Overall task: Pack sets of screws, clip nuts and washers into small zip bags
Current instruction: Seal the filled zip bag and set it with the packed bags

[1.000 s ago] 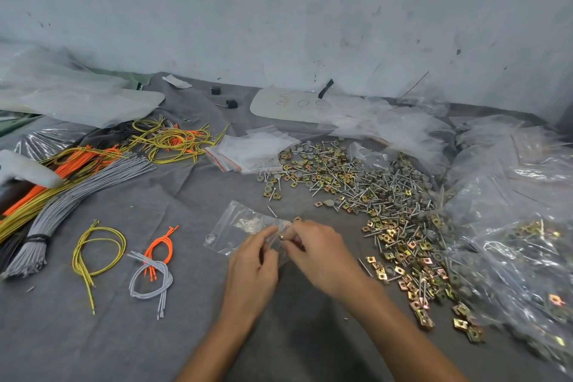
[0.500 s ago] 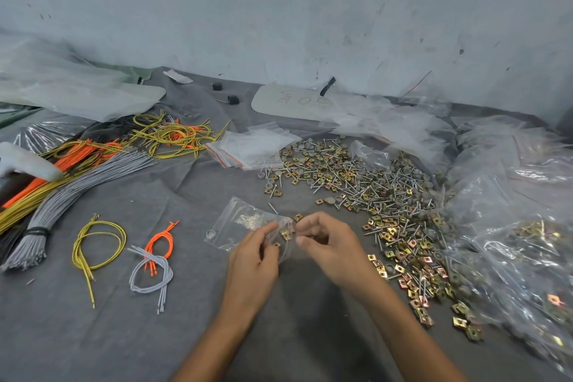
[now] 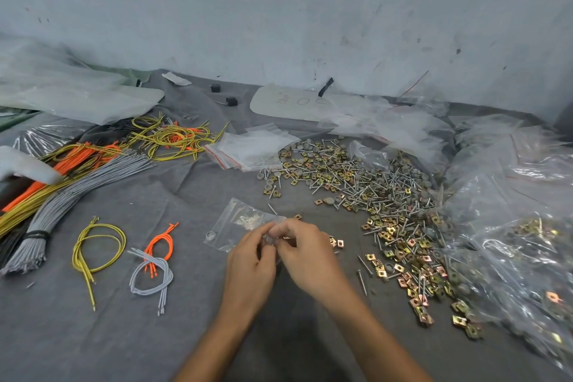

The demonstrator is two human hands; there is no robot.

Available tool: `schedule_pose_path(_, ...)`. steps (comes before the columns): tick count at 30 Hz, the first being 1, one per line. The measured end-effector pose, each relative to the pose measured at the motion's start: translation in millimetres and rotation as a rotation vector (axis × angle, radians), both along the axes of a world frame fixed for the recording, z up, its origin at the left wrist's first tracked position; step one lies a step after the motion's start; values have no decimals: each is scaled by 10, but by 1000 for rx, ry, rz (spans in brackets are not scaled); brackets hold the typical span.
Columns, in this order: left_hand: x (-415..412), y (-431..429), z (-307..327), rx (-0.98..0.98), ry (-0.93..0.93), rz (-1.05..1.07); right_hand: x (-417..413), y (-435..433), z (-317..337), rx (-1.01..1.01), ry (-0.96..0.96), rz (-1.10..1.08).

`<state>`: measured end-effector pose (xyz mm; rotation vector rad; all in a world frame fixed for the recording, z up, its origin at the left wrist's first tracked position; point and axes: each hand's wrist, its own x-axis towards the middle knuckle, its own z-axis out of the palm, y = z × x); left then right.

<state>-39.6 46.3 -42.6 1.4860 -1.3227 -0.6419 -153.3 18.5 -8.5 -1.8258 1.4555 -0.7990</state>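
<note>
Hardware heap point(image 3: 381, 195) right, wires point(image 3: 99, 245) left

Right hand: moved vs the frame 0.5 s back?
Yes: the right hand shifted left, toward the zip bag lying still on the grey cloth, closing the gap to the left hand.

The right hand point(image 3: 305, 253), which was drawn a little apart from the left hand point(image 3: 252, 260) half a second ago, has been brought back against it. The gap then seen between the two has been closed, and the fingertips of both are now pinched together at the mouth of the small zip bag point(image 3: 235, 226), much as a second ago. The brass pieces glimpsed in that gap are now covered by the fingers. A few clip nuts point(image 3: 336, 242) just beside the right hand's knuckles, hidden under that hand before, have been uncovered.
</note>
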Motion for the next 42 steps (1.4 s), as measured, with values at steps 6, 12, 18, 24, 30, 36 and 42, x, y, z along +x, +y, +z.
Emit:
schedule_pose_path(6,-11,9,20,1,3,13,-145,30,54,-11,-34,45)
schedule_pose_path(12,-25,24,26,27,36,26,-742,-220,77,-94,527,11)
schedule_pose_path(18,-21,19,-7,24,42,18,-897,-255,-43,-33,647,56)
schedule_pose_path(24,-14,15,-23,23,19,20,-919,-280,-44,-20,597,67)
schedule_pose_path(30,-21,17,-18,26,16,24,-950,-264,-39,-32,485,62)
schedule_pose_path(36,-19,9,-32,30,16,26,-957,-247,-19,-69,340,-30)
schedule_pose_path(42,-24,11,-26,50,6,41,-897,-260,-49,-76,262,-44)
